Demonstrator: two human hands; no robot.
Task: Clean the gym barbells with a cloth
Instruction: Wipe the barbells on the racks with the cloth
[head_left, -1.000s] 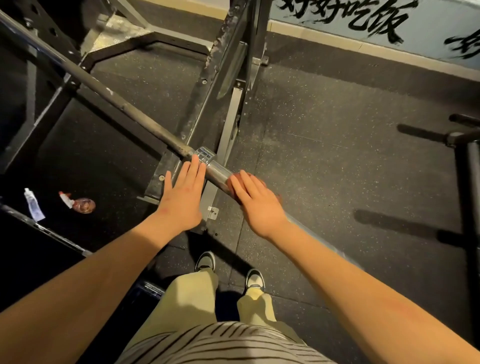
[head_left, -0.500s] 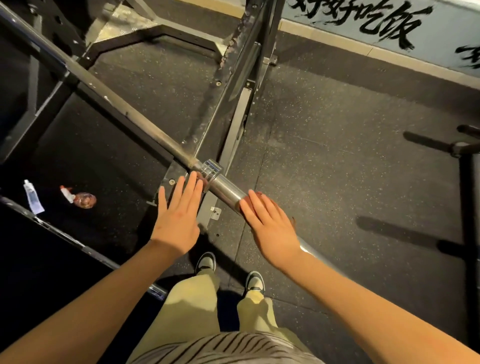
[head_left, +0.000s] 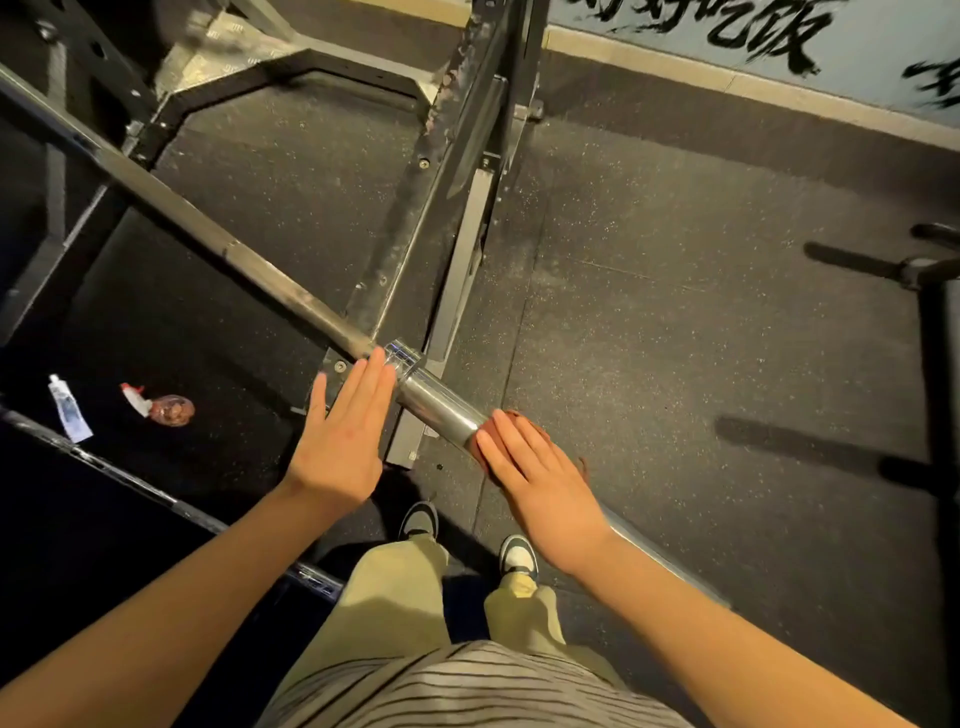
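Mid-wipe: right hand (head_left: 540, 483) flat, fingers straight, pressed cloth (head_left: 511, 415) on barbell sleeve (head_left: 436, 402); left hand (head_left: 340, 447) flat, fingers together. Dull shaft (head_left: 208, 228) probably not yet done.

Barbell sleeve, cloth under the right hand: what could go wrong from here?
The right hand presses the cloth on the sleeve with flat fingers, not wrapped; it may slip off or wipe only the top.
The fingertips of the left hand sit by the collar beside the rack upright; a rolling bar could pinch them.
The spray bottle on the floor could trip a sidestep.
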